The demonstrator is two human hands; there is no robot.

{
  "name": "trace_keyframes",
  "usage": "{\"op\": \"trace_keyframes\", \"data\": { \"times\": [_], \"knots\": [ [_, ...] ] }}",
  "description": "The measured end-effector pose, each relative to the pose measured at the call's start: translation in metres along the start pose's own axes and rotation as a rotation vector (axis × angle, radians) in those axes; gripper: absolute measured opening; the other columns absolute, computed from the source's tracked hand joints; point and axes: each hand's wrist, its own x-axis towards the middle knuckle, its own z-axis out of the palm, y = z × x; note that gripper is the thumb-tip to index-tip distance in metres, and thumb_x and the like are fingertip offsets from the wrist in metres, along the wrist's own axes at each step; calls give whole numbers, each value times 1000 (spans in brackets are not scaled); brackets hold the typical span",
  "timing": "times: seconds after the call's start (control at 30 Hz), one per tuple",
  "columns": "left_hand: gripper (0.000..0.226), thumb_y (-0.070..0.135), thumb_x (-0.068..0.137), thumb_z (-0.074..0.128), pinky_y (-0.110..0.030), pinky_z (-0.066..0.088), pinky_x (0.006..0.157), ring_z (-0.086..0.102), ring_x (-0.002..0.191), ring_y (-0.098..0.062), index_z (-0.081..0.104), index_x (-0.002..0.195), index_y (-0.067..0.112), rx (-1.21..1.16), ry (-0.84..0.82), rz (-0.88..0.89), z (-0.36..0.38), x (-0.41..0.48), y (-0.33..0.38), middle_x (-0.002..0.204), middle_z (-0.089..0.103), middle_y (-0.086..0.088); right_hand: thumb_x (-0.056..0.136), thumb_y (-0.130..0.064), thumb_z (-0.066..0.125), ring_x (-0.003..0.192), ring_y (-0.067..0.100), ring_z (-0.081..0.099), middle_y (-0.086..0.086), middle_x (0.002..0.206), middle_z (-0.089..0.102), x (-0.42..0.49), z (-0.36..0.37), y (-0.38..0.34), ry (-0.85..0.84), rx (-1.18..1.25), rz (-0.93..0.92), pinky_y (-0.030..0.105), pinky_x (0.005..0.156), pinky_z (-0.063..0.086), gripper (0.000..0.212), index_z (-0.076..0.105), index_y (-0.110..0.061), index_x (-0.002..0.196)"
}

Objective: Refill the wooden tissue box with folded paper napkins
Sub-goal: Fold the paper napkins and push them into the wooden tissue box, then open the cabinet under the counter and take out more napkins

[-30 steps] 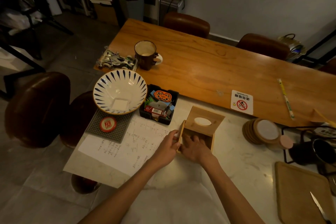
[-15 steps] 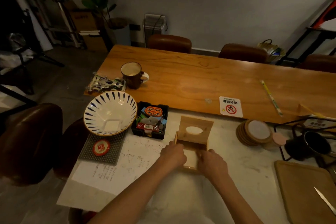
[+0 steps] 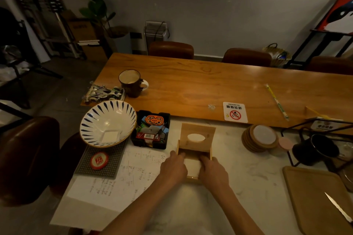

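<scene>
The wooden tissue box (image 3: 193, 178) sits on the pale marble counter in front of me. Its lid (image 3: 198, 129), with an oval slot, stands tilted up at the back. A stack of white folded napkins (image 3: 192, 166) lies inside the open box. My left hand (image 3: 172, 170) is at the stack's left side and my right hand (image 3: 213, 171) at its right side. Both hands curl their fingers down into the box over the napkins' edges. The fingertips are hidden inside the box.
A blue-striped bowl (image 3: 108, 122), a black tray of small items (image 3: 151, 131) and a written sheet (image 3: 122, 179) lie to the left. Stacked coasters (image 3: 260, 137), a black kettle (image 3: 315, 150) and a board with a knife (image 3: 338, 208) are to the right. The wooden table (image 3: 191, 86) lies beyond.
My left hand left the box's side wall and joined my right hand inside the box, over the napkins. My view tilted up and the lid now stands open squarely behind.
</scene>
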Motion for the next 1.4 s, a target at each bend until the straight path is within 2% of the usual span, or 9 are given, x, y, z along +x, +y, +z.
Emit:
{"op": "trace_keyframes", "data": {
  "times": [0.17,0.23,0.33,0.43,0.5,0.63,0.7,0.83,1.4],
  "knots": [
    [58,21,103,35,-31,52,91,57,113,-16,16,149,50,-359,95,248,15,-16,-30,152,31,1,98,-18,46,100,5,56,-6,136,50,-23,0,12,108,418,-148,8,74,41,53,35,-35,147],
    [62,24,105,33,-36,36,114,31,143,-13,3,146,58,-461,73,310,21,-22,-38,162,12,7,100,-30,46,124,2,46,-16,151,33,-31,-1,15,25,561,-218,14,95,40,57,21,-45,149],
    [57,28,106,32,-32,12,123,5,146,6,0,147,51,-620,89,327,24,-39,-40,159,1,24,99,-52,34,147,1,13,-19,160,17,-44,6,27,19,748,-179,36,121,19,53,15,-52,148],
    [52,37,104,32,-28,13,120,15,146,-1,11,151,39,-563,339,198,33,-67,-36,159,16,16,95,-65,16,150,13,-6,-12,163,-2,-64,19,47,51,498,-22,47,121,4,54,0,-57,145],
    [55,39,101,36,-30,12,118,22,146,-12,20,153,29,-375,476,106,50,-86,-43,158,26,5,89,-72,13,147,30,-20,-13,155,-26,-78,33,66,-79,172,93,61,115,-1,64,-17,-56,143],
    [61,59,97,12,-57,2,118,-1,150,-29,8,154,37,22,235,36,102,-109,-79,164,8,-8,78,-84,11,141,36,-33,-10,140,-49,-99,57,87,-296,-78,187,68,111,-7,79,-43,-54,128],
    [68,64,94,16,-72,8,110,11,149,-36,19,154,33,212,167,-30,121,-109,-93,162,14,-11,78,-84,9,140,35,-35,-9,141,-50,-101,61,90,-270,-98,186,68,111,-9,78,-48,-54,123],
    [69,64,92,25,-78,11,104,18,147,-37,25,152,32,281,199,-45,122,-111,-90,162,18,-11,68,-84,-8,141,35,-34,-7,145,-47,-103,66,89,-238,-128,182,68,111,-8,75,-49,-53,121],
    [65,62,92,10,-76,-5,105,-19,148,-27,-14,150,44,326,361,-41,142,-107,-92,162,-17,0,84,-78,1,140,38,-35,-2,157,-33,-104,91,109,-12,-137,45,71,106,-15,72,-29,-47,142]
  ]
}}
